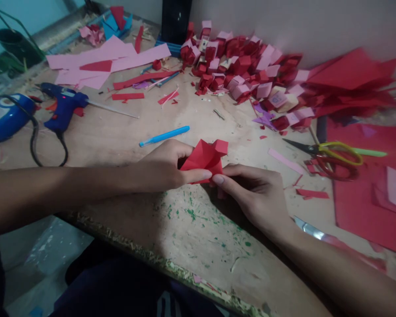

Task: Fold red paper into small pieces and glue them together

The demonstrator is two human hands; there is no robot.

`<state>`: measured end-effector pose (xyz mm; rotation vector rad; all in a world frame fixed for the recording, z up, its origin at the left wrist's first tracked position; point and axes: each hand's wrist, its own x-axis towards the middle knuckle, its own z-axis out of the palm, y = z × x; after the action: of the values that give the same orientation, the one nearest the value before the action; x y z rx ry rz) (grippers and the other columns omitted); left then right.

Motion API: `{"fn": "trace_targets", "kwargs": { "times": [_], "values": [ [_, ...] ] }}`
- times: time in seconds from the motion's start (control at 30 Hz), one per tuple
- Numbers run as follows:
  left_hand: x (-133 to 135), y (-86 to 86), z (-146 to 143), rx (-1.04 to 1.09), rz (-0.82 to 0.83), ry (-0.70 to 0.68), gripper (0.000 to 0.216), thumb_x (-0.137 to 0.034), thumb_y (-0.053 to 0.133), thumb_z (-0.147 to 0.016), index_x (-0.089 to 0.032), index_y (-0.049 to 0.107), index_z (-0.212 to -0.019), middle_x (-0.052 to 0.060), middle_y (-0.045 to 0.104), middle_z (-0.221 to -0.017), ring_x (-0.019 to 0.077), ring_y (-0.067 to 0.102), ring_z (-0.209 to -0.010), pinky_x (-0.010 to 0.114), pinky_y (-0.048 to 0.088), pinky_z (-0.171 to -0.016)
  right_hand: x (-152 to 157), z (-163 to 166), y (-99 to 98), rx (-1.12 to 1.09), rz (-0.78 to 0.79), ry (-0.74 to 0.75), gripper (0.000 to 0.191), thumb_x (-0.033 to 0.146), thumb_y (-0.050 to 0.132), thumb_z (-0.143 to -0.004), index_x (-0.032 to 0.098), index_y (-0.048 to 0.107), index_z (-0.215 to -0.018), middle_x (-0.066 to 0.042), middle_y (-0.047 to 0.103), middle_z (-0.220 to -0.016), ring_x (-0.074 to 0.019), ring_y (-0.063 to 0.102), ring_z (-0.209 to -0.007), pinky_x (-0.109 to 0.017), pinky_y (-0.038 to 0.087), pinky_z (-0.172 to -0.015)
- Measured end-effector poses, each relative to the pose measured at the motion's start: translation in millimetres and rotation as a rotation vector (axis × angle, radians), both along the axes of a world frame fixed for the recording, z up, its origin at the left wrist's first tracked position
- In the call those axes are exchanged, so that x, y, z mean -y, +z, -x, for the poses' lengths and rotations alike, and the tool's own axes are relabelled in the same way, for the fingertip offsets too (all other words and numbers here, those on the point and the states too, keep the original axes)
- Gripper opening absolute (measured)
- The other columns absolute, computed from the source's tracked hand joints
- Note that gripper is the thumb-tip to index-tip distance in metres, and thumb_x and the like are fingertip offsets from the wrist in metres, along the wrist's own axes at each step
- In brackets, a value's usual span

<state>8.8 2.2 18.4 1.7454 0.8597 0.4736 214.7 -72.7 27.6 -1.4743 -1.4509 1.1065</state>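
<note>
Between both hands, above the front part of the table, is a folded piece of red paper point(203, 154) with raised flaps and a pointed corner. My left hand point(166, 165) grips it from the left, thumb laid along the lower edge and the other fingers behind. From the right, my right hand point(255, 191) pinches the paper's lower right corner with thumb and index finger; its other fingertips are partly hidden underneath. Just beyond my left hand lies a light blue pen point(165, 136). The underside of the folded paper is out of sight.
A blue glue gun point(64, 105) with a cord lies at left. Pink paper strips point(119, 61) and a pile of small folded red and pink pieces point(240, 61) fill the back. Scissors point(330, 154), a knife point(312, 229) and red sheets point(366, 198) lie at right.
</note>
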Motion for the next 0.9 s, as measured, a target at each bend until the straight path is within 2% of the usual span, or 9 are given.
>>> {"fn": "trace_targets", "kwargs": {
  "times": [0.2, 0.4, 0.63, 0.9],
  "values": [
    [-0.6, 1.2, -0.8, -0.008, -0.010, 0.008, 0.027, -0.037, 0.071, -0.085, -0.016, 0.064, -0.070, -0.004, 0.049, -0.061, 0.0077, 0.041, -0.054, 0.024, 0.030, -0.049, -1.7, 1.8, 2.1, 0.004, -0.015, 0.026, 0.018, 0.029, 0.079, -0.088, 0.019, 0.078, -0.073, -0.001, 0.068, -0.058, -0.0108, 0.058, -0.050, -0.021, 0.047, -0.047],
    [-0.3, 4.8, -1.0, -0.031, -0.042, -0.028, 0.027, -0.033, 0.070, -0.084, -0.016, 0.060, -0.067, -0.005, 0.044, -0.059, 0.0067, 0.037, -0.052, 0.023, 0.027, -0.047, -0.3, 0.3, 1.8, -0.030, -0.017, 0.047, 0.011, 0.027, 0.077, -0.090, 0.020, 0.081, -0.082, 0.000, 0.069, -0.060, -0.0103, 0.058, -0.051, -0.021, 0.048, -0.050],
    [0.5, 9.0, -1.9, -0.072, -0.037, -0.041, 0.029, -0.034, 0.070, -0.084, -0.016, 0.056, -0.064, -0.005, 0.043, -0.059, 0.0071, 0.038, -0.052, 0.023, 0.027, -0.046, 0.0, -1.9, 2.2, -0.001, -0.035, 0.079, 0.021, 0.026, 0.075, -0.092, 0.021, 0.079, -0.073, 0.000, 0.068, -0.061, -0.0101, 0.057, -0.055, -0.022, 0.045, -0.052],
    [1.4, 9.5, -1.0, -0.063, -0.049, -0.098, 0.030, -0.032, 0.069, -0.084, -0.016, 0.054, -0.063, -0.005, 0.042, -0.059, 0.0068, 0.036, -0.051, 0.022, 0.027, -0.047, -0.7, 0.1, 4.4, -0.079, -0.016, 0.055, 0.010, 0.026, 0.078, -0.089, 0.020, 0.082, -0.082, 0.000, 0.067, -0.060, -0.0104, 0.055, -0.051, -0.023, 0.044, -0.049]
  ]
}}
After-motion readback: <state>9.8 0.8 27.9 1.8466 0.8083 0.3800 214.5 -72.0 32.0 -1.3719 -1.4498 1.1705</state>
